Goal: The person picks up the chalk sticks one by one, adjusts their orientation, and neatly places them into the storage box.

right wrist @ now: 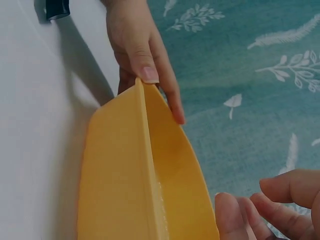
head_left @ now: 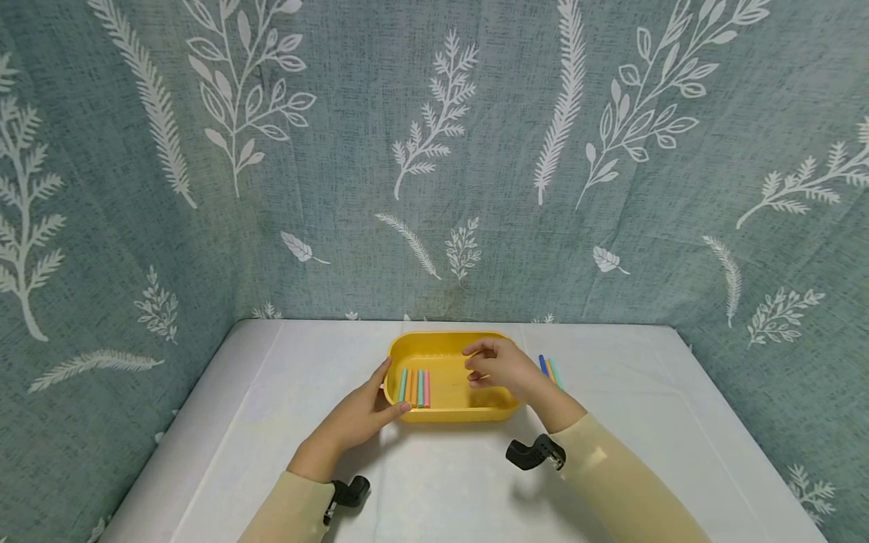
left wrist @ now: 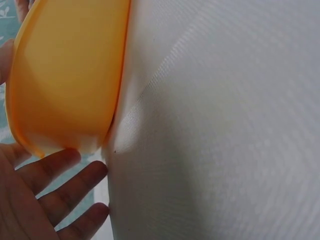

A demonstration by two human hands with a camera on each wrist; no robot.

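Observation:
A yellow oval tray (head_left: 448,337) sits mid-table. Several coloured sticks (head_left: 415,388) lie side by side in its left part. My left hand (head_left: 366,411) rests against the tray's left end, thumb on the near rim and fingers straight along the outer wall. The left wrist view shows the same open left hand (left wrist: 40,200) beside the tray (left wrist: 65,75). My right hand (head_left: 502,368) hovers over the tray's right part with fingers curled; nothing shows between them. The right wrist view shows those fingertips (right wrist: 280,195) past the tray (right wrist: 125,175), and the left hand (right wrist: 142,65) at its far end.
Three more sticks (head_left: 550,369), blue, orange and green, lie on the white cloth just right of the tray. A leaf-patterned teal curtain (head_left: 434,188) closes the table's back and sides. White cloth (head_left: 271,422) spreads left, right and in front of the tray.

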